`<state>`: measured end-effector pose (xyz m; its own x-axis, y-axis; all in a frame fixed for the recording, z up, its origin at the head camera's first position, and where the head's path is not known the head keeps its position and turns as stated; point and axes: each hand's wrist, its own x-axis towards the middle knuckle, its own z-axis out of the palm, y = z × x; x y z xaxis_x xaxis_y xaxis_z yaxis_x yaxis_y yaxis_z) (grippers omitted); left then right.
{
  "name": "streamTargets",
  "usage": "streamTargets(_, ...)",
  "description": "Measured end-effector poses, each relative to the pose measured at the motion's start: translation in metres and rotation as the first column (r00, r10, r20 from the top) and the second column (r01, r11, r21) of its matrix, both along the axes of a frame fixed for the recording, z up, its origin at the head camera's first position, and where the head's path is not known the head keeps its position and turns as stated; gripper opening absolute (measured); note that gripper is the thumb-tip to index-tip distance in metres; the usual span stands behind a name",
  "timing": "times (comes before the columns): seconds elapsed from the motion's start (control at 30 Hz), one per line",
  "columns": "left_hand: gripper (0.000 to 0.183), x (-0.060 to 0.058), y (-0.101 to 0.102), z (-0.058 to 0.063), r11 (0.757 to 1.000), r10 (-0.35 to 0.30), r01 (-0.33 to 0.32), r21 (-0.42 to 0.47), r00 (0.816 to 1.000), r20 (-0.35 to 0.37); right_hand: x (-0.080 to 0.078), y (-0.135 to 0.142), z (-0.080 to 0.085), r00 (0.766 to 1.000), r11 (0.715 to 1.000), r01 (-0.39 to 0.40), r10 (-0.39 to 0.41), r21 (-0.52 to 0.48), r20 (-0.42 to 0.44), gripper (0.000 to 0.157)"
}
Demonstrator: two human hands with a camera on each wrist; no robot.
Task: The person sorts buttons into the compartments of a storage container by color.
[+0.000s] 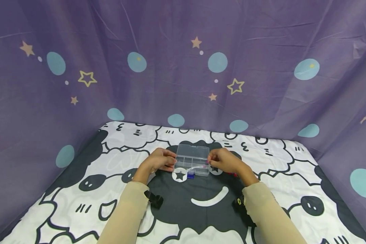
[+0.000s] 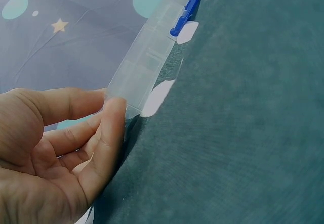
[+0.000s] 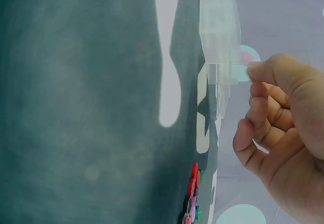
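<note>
A clear plastic compartment box (image 1: pixel 191 162) lies on the cloth with its lid (image 1: pixel 192 151) raised at the back. My left hand (image 1: pixel 161 160) grips its left end, thumb and fingers on either side of the wall, as the left wrist view (image 2: pixel 66 138) also shows. Over the right end, my right hand (image 1: pixel 224 160) pinches a small pink piece (image 1: pixel 207 161) between thumb and forefinger, mostly hidden by the fingertips. At the box's front edge is a blue piece (image 2: pixel 187 14).
Several small red, pink and green pieces (image 3: pixel 193 193) lie on the cloth right of the box, partly behind my right wrist in the head view. The cloth (image 1: pixel 109 162) carries a black-and-white cartoon print. A purple curtain (image 1: pixel 177 88) hangs behind and at both sides.
</note>
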<state>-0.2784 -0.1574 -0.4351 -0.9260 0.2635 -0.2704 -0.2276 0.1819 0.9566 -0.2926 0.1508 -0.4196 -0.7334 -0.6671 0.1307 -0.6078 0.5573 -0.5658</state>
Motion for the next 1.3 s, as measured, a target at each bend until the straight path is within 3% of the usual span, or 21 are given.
streamTargets(0.6, 0.033, 0.002, 0.002, 0.000, 1.000, 0.013, -0.013, 0.001, 1.000, 0.008, 0.007, 0.039, 0.004, 0.993, 0.990, 0.119, -0.118, -0.070, 0.020, 0.006)
streamTargets(0.83, 0.034, 0.001, 0.002, 0.001, 1.000, 0.010, -0.010, -0.001, 1.000, 0.006, 0.011, 0.056, 0.005, 0.989, 0.988, 0.148, -0.147, -0.048, 0.013, 0.008)
streamTargets(1.3, 0.034, -0.001, 0.001, -0.001, 1.000, 0.011, -0.011, -0.026, 1.000, -0.004, 0.009, 0.073, -0.004, 0.975, 0.979, 0.204, -0.203, -0.003, 0.092, 0.011)
